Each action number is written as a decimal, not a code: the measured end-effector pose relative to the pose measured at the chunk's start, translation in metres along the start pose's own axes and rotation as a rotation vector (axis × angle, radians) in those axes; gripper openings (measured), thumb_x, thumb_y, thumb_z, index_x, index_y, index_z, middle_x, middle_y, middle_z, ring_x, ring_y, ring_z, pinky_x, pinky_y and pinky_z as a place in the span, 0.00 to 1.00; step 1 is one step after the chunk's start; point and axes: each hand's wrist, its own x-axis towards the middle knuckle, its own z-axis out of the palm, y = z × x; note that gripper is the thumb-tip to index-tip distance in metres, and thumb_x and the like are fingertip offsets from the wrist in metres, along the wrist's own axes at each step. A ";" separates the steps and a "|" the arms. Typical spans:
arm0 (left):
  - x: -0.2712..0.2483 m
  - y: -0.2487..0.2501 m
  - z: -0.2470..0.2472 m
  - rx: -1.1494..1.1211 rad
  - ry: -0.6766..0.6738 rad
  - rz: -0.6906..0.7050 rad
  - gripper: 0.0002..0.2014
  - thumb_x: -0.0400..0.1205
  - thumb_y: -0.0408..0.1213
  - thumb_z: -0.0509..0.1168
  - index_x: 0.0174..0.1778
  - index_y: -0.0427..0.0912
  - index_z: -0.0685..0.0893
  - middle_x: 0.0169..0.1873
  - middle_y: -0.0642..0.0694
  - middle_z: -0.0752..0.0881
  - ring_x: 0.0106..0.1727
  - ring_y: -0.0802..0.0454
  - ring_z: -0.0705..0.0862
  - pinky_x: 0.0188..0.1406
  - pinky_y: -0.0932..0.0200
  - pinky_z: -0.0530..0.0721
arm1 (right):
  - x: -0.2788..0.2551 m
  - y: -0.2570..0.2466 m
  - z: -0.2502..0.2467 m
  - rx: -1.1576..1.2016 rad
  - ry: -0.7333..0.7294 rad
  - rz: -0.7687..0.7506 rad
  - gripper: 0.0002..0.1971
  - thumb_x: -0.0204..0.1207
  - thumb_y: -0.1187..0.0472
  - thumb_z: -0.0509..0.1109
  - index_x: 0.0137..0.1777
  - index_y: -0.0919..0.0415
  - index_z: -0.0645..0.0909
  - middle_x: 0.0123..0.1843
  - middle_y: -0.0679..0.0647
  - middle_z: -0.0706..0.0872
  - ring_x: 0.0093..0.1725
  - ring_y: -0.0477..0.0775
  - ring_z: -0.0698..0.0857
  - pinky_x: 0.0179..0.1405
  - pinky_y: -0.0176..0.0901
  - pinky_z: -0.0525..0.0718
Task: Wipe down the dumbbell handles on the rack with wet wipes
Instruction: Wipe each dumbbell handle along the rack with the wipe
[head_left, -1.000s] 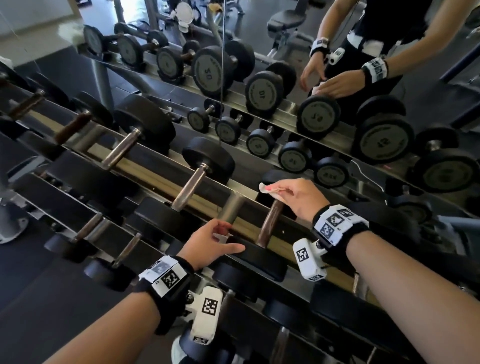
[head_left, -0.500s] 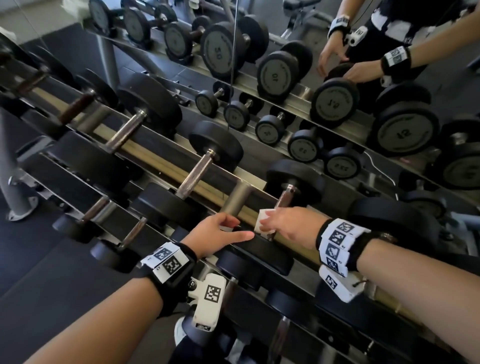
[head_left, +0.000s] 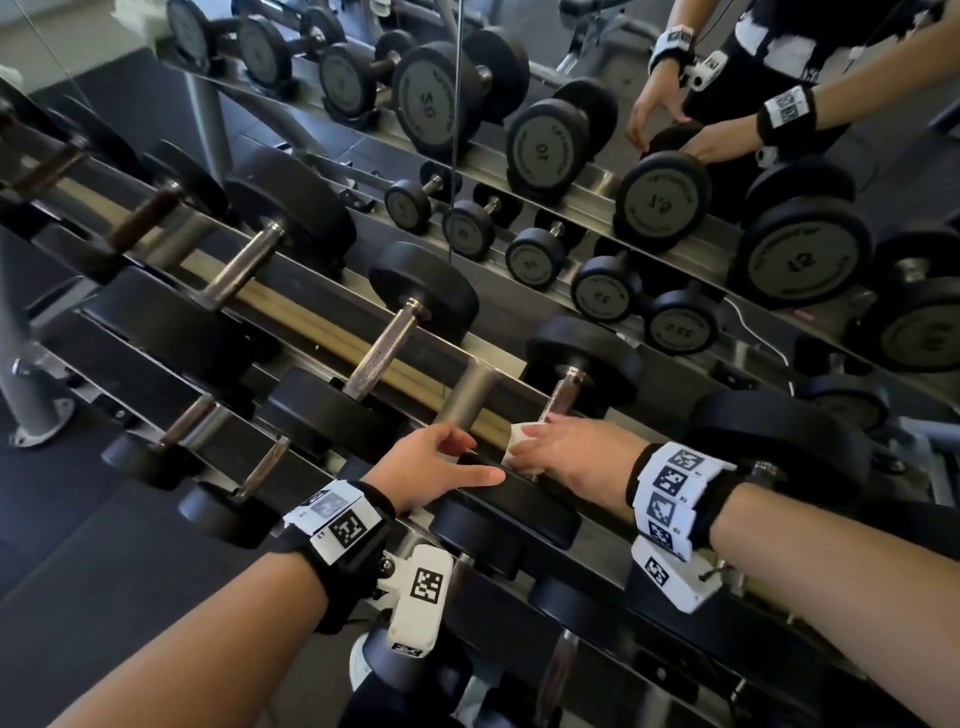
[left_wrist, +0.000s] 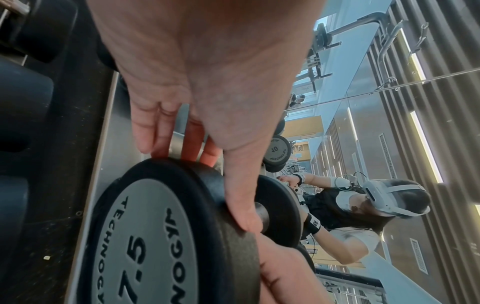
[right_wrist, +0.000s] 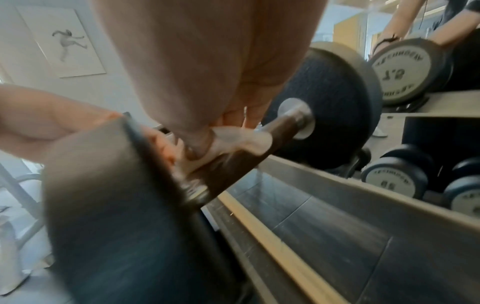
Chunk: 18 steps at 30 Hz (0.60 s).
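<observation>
The right hand (head_left: 571, 457) has slid the wet wipe (head_left: 519, 441) from the far end of the 7.5 dumbbell's handle (head_left: 558, 400) to its near end, at 5 o'clock from the far weight head. Its fingers are curled round the handle, pinching the white wipe against the metal. The left hand (head_left: 431, 467) stays on the near head (left_wrist: 161, 236), fingers and thumb loosely straight, bracing it on the rack (head_left: 311, 322). One full pass along this handle looks done; I judge it nearly clean, with the bare handle at 10 o'clock (head_left: 379, 348) likely next.
</observation>
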 end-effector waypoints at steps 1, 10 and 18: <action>0.000 0.000 0.000 -0.005 -0.004 -0.004 0.30 0.67 0.61 0.78 0.63 0.56 0.81 0.60 0.58 0.81 0.57 0.61 0.80 0.50 0.66 0.74 | 0.000 0.005 -0.005 0.011 0.008 0.033 0.32 0.78 0.72 0.62 0.76 0.40 0.73 0.78 0.47 0.74 0.78 0.53 0.71 0.80 0.52 0.67; 0.001 0.002 0.000 -0.035 -0.021 -0.043 0.28 0.68 0.59 0.78 0.63 0.58 0.80 0.58 0.58 0.80 0.57 0.59 0.79 0.54 0.62 0.73 | -0.001 0.019 -0.017 0.092 0.047 0.261 0.33 0.78 0.73 0.61 0.78 0.42 0.69 0.82 0.53 0.67 0.79 0.55 0.71 0.72 0.52 0.77; 0.004 0.003 -0.002 -0.026 -0.038 -0.048 0.30 0.66 0.58 0.80 0.62 0.56 0.81 0.58 0.55 0.81 0.59 0.56 0.81 0.63 0.58 0.78 | 0.003 0.007 -0.018 -0.019 0.020 0.186 0.32 0.76 0.74 0.61 0.74 0.42 0.71 0.75 0.49 0.70 0.75 0.56 0.74 0.59 0.48 0.79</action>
